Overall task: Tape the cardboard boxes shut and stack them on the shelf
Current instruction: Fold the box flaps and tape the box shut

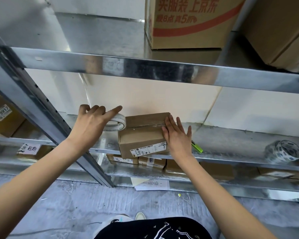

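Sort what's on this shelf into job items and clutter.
In use:
small cardboard box, under the flat right hand
clear tape roll, held by the left hand

Lying about:
green marker
patterned tape roll

Shiny galvanized metal racking stands against a white wall on grey concrete floor.

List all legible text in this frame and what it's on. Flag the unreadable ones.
"买服装 上京东": red print on the large carton on the upper shelf; the red line below it is only partly legible.
"5917": white sticker on a box at far left.
Handwritten note, lower left: not legible.
Shipping label on the small box: too small.
Floor papers: too small.
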A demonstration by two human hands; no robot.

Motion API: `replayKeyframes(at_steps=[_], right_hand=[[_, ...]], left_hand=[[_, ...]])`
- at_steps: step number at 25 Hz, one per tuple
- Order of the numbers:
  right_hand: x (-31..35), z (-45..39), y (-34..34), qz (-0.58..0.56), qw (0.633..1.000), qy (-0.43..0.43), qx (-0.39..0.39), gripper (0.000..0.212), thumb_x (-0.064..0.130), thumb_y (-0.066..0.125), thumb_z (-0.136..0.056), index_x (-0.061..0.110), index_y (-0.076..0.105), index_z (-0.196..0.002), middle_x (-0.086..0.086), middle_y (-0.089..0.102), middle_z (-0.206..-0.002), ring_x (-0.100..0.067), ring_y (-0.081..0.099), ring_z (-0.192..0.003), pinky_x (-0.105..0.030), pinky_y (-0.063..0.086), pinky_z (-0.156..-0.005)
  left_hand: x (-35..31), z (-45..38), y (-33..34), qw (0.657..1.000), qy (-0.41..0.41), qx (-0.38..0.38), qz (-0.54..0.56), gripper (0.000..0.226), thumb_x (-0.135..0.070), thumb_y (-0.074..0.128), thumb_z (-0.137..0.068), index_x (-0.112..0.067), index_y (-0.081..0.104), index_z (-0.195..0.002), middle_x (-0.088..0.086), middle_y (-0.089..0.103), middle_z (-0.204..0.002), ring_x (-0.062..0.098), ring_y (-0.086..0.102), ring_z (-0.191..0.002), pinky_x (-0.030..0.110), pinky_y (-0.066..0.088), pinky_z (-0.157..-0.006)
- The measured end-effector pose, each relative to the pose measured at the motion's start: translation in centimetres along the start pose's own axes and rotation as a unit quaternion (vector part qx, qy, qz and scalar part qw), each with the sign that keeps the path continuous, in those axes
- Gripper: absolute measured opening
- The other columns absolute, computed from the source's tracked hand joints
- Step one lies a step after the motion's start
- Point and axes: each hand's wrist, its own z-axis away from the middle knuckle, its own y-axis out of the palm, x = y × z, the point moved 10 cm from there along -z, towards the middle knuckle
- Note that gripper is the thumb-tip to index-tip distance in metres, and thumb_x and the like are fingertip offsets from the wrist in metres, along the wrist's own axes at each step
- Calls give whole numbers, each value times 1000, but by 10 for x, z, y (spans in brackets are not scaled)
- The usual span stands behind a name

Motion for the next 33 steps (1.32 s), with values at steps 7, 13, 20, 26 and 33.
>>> replayKeyframes(at_steps=[7, 13, 20, 26, 33], right_hand=[[11, 1, -7, -115, 992, -42, -15, 49, 29, 25, -105, 14, 23, -151, 5, 10, -159, -10, 47, -128, -20, 44, -94], [14, 3, -9, -114, 992, -52, 2, 48, 22, 27, -105, 10, 19, -151, 1, 7, -160, -6, 29, -139, 1, 17, -91], [15, 2, -1, 50, 999, -20, 10, 82, 61, -11, -88, 16, 14, -152, 4, 6, -160, -12, -7, -147, -53, -12, -113], [118, 13, 20, 2, 992, -109, 65, 78, 63, 4, -94, 9, 0, -151, -6, -6, -159, -18, -13, -146, -46, -16, -116], [185, 17, 29, 22, 982, -186, 16, 67, 40, 33, -98, 7, 10, -151, -10, 7, -160, -21, -4, -148, -48, -17, -111]], left_hand=[[9, -3, 15, 997, 13, 64, 50, 80, 24, 62, -56, -15, 61, -126, 10, 50, -74, 32, 54, -52, 36, 45, -52], [11, 23, 54, 993, -42, 100, 41, 88, 29, 57, -53, -14, 58, -129, 15, 58, -78, 34, 59, -60, 40, 51, -54], [11, 29, 78, 987, -96, 95, 90, 90, 29, 48, -57, -16, 54, -134, 13, 54, -76, 33, 53, -59, 34, 38, -57], [13, 25, 85, 978, -102, 102, 152, 86, 26, 48, -65, -18, 48, -138, 12, 50, -79, 34, 50, -67, 39, 41, -64], [17, 25, 95, 974, -101, 111, 172, 78, 17, 53, -71, -21, 47, -139, 13, 53, -91, 35, 50, -79, 45, 48, -72]])
